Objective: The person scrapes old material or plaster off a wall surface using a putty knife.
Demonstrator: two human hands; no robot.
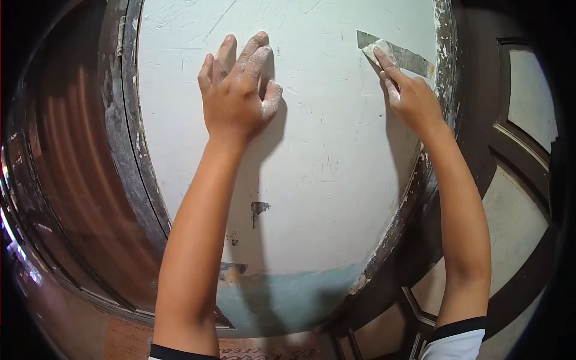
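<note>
Sleeves [459, 342] dark-cuffed | left hand [237, 90] open flat (dusty) on wall [324, 150] | right hand [414, 99] grips scraper [408, 58]

A white puttied panel [324, 156] is standing upright, 1 grey chipped patch [258, 208] showing on it. Well above the patch the left hand [237, 96] is pressing flat; up and right of the patch a putty blade [405, 57] is lying against the panel under the right hand [414, 99]; below the patch a bluish band [288, 297] is running
</note>
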